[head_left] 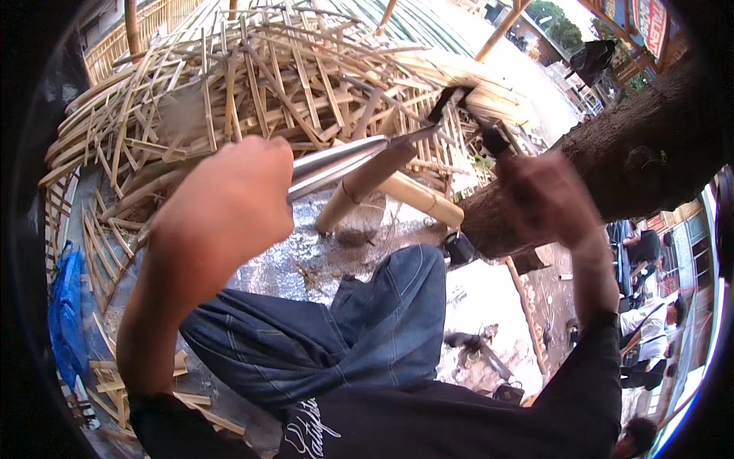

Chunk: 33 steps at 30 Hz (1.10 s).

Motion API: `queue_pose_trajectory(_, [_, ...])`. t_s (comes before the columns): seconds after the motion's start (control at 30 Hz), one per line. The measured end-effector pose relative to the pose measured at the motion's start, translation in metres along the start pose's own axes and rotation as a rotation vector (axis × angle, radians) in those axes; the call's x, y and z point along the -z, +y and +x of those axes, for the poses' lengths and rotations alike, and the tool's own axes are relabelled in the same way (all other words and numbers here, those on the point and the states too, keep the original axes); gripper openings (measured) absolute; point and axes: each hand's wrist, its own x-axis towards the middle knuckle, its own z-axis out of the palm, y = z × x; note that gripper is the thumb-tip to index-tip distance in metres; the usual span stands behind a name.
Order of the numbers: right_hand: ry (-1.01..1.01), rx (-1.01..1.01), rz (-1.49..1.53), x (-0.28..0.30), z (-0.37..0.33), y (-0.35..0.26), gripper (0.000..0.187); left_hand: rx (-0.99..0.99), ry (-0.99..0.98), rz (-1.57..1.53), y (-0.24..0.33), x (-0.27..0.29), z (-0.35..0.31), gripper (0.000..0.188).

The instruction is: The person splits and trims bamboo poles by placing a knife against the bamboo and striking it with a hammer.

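The long silvery strips (pixel 340 162) before you look like smooth, glossy metal, while the black angular tool (pixel 457 96) is too blurred to tell. Your tan round bamboo pole (pixel 420 199) has a smooth, faintly shiny skin; the thick brown tree trunk (pixel 638 153) is rough-barked wood. You wear matt blue denim trousers (pixel 344 344), and the crumpled blue sheet (pixel 67 314) looks like plastic.

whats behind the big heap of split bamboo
Behind the heap, long green poles show, with a slatted fence at upper left. Whatever stands low behind its middle is covered.
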Motion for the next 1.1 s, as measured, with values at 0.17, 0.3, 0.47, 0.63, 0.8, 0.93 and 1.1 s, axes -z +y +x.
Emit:
queue_pose_trajectory(0.17, [0.464, 0.101, 1.266, 0.003, 0.029, -0.026, 0.044, 0.007, 0.039, -0.032, -0.004, -0.005, -0.008, 0.022])
queue_pose_trajectory(0.3, [-0.134, -0.434, 0.286, -0.052, -0.023, 0.005, 0.038, -0.022, 0.065, -0.009, -0.004, -0.002, -0.011, 0.021])
queue_pose_trajectory(0.47, [0.461, -0.269, 0.765, 0.016, 0.018, -0.031, 0.037, 0.050, 0.051, -0.026, -0.007, 0.000, -0.016, 0.020])
queue_pose_trajectory(0.63, [0.557, -0.722, 1.201, -0.029, -0.002, 0.005, 0.038, 0.031, 0.044, 0.005, -0.006, -0.004, -0.011, 0.021])
queue_pose_trajectory(0.8, [0.450, -0.323, 0.738, -0.008, 0.019, -0.025, 0.045, 0.003, 0.031, 0.014, -0.008, -0.005, -0.010, 0.022])
queue_pose_trajectory(0.93, [0.077, -0.073, -0.147, -0.050, -0.005, 0.011, 0.027, 0.025, 0.064, 0.005, -0.006, -0.005, -0.015, 0.022])
queue_pose_trajectory(1.1, [0.271, -0.373, 0.560, -0.024, -0.002, -0.008, 0.040, 0.027, 0.028, 0.052, -0.012, -0.008, -0.017, 0.021])
